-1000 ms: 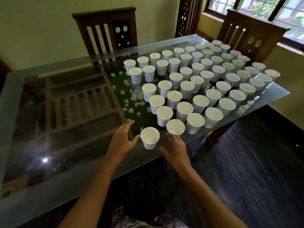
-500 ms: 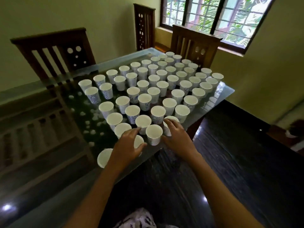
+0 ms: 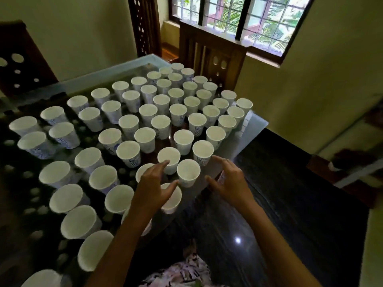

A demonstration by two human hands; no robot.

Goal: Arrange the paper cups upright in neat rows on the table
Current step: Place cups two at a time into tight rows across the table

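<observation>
Several white paper cups with blue print stand upright in slanted rows on the glass table [image 3: 253, 129]. One cup [image 3: 188, 172] stands near the table's front edge, between my two hands. My left hand [image 3: 153, 187] hovers just left of it, fingers spread and relaxed, partly covering two cups behind it. My right hand [image 3: 230, 181] is just right of the cup, over the table edge, fingers loosely bent and holding nothing. Neither hand clearly touches the cup.
Wooden chairs [image 3: 211, 56] stand at the far side and the far left [image 3: 18, 65] of the table. A window [image 3: 238, 19] is behind. Dark polished floor [image 3: 290, 204] lies to the right of the table edge.
The view has swung left to right along the table. Both hands moved off the cups they touched half a second ago and now flank a cup at the front edge.
</observation>
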